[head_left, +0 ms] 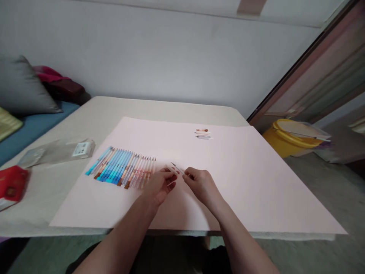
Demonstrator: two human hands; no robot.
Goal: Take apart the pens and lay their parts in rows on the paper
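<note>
Over the pale pink sheet [245, 182], my left hand [162, 184] pinches a slim whitish pen barrel [172, 169] between thumb and fingers. My right hand [199, 184] is closed on a thin white pen refill [178, 168] whose dark tip points up and left, close above the barrel. The two hands are nearly side by side. Left of them lies a row of pens [119, 165] in blue, brown and pinkish white, tips facing away from me; my left hand hides part of its right end. Farther back sits a small group of pen parts [203, 137], one with a brown end.
A clear plastic packet [62, 152] with a white label and a red box [13, 184] lie on the cream table [159, 108] at left. A white wall [171, 57] stands behind. A yellow bucket [285, 142] is on the floor at right, cushions [25, 87] at far left.
</note>
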